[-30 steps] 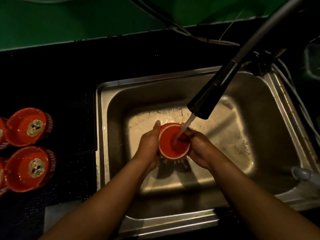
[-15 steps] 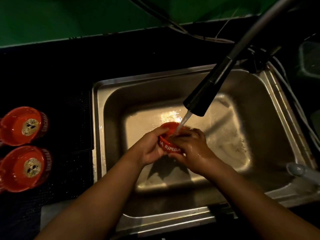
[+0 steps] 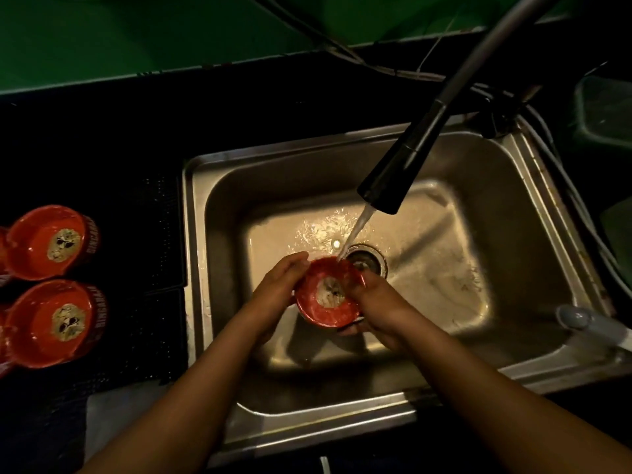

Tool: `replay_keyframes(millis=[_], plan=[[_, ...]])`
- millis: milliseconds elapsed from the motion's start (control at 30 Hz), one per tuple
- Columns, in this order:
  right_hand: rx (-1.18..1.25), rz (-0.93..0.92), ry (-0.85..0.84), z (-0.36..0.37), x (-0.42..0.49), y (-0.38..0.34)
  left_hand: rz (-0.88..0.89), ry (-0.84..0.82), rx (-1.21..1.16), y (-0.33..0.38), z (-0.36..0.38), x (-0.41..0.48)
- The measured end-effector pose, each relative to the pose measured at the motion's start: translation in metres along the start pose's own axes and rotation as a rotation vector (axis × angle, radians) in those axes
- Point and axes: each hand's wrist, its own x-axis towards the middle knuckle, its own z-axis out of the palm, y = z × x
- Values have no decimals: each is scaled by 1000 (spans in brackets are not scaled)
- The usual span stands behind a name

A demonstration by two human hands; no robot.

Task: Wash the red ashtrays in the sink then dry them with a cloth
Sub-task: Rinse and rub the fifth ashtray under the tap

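A red ashtray (image 3: 325, 302) with a pale emblem in its bowl faces up over the steel sink (image 3: 506, 200), just under the running water. My left hand (image 3: 278, 289) grips its left rim. My right hand (image 3: 376, 302) holds its right side, fingers over the rim. Water from the black faucet head (image 3: 393, 179) strikes the ashtray's far edge beside the drain (image 3: 367, 261). Two more red ashtrays (image 3: 51, 241) (image 3: 56, 323) stand upright on the dark mat at the left.
A dark ribbed mat (image 3: 143, 234) covers the counter left of the sink. A grey tap handle (image 3: 581, 319) sticks out at the sink's right corner. Cables (image 3: 342, 53) run along the green wall. A green container (image 3: 605, 111) sits at the far right.
The ashtray turned from tilted on its side to bowl-up, showing its emblem. Both hands dropped slightly toward me, uncovering the drain.
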Motion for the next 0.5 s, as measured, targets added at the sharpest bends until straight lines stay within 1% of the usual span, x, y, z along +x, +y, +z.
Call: replay_keyframes(millis=[67, 100, 167, 267, 333, 367, 400, 500], plan=[[-78, 23, 6, -13, -3, 5, -89, 4, -23, -7, -13, -5], [-72, 15, 29, -19, -3, 5, -115, 1, -34, -9, -17, -7], [12, -12, 62, -23, 4, 3, -151, -1, -58, -13, -19, -8], [120, -2, 6, -9, 13, -1, -185, 21, -130, -13, -14, -10], [89, 12, -14, -3, 16, 3, -217, 37, -196, -11, -9, -9], [12, -21, 11, -4, 15, 5, -233, 35, -211, -9, -6, -9], [-116, -98, 58, -7, 14, 7, -245, 22, -221, -7, -3, -9], [-564, -423, 208, -19, 11, 7, -259, -39, -234, -2, 10, -8]])
